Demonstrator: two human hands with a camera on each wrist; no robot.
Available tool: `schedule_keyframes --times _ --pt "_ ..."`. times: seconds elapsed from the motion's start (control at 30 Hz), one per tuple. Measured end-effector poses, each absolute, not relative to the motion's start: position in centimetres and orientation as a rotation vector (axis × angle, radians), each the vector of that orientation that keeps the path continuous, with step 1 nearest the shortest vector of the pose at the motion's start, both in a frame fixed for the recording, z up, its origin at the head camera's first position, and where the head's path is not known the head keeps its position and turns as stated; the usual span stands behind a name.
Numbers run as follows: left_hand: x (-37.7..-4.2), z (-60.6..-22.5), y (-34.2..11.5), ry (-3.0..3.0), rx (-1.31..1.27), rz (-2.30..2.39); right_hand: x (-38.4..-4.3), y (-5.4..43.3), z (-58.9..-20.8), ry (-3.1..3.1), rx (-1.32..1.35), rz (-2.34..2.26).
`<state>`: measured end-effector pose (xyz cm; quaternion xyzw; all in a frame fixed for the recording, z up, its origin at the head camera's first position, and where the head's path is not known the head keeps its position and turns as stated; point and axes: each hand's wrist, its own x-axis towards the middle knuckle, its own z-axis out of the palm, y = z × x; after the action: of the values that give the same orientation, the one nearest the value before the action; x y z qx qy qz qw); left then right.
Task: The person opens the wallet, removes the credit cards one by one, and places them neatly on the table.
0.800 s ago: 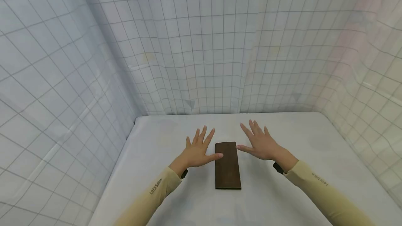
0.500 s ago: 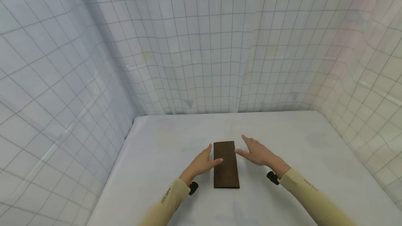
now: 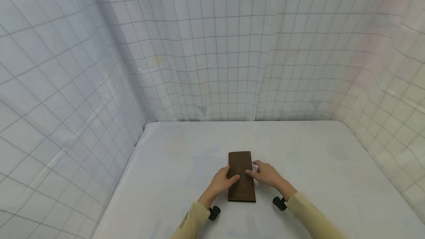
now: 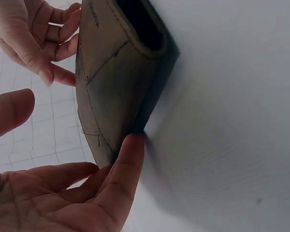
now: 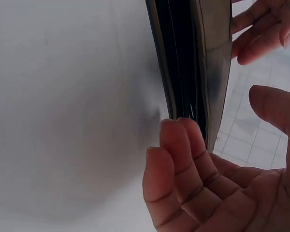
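A long brown leather wallet lies folded on the white table. My left hand is at its left side; in the left wrist view the fingertips touch the lower edge of the wallet near the folded spine, while the thumb stays apart above it. On the other side is my right hand. Its bent fingers meet the layered edge of the wallet in the right wrist view, with the thumb raised away from the cover. Neither hand pinches the wallet.
The white tabletop spreads around the wallet. White grid-patterned curtains hang behind it and along both sides. A small black wrist camera sits under the left wrist, another black camera under the right.
Both hands came down and nearer to the person from spread-fingered poses beside and over the wallet. Their fingers drew together and reached its side edges. The wallet stayed in place.
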<state>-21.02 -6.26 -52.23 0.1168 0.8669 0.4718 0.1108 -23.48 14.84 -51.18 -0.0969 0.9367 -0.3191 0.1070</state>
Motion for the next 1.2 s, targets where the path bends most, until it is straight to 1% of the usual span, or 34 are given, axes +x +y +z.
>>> schedule_keyframes --times 0.33,0.5,0.67,0.83,1.0,1.2 --pt "-20.7 -53.1 -5.8 2.614 0.374 1.408 -22.6 14.3 -52.6 2.792 -0.353 -1.075" --pt "-20.4 -53.0 -5.7 2.574 0.343 1.440 -22.7 14.5 -53.1 2.731 -0.398 -1.230" --pt "-20.3 -52.4 -5.7 2.540 0.291 1.487 -22.9 14.4 -53.0 2.552 -0.429 -1.480" --pt "-20.4 -51.7 -6.1 2.447 0.257 1.603 -22.7 13.3 -52.1 2.293 -0.474 -1.700" --pt "-20.5 -51.3 -6.8 2.335 0.208 1.716 -22.2 11.7 -51.5 2.179 -0.580 -1.713" --pt "-20.5 -51.2 -8.3 2.321 0.157 1.799 -21.2 10.1 -51.8 2.137 -0.651 -1.592"
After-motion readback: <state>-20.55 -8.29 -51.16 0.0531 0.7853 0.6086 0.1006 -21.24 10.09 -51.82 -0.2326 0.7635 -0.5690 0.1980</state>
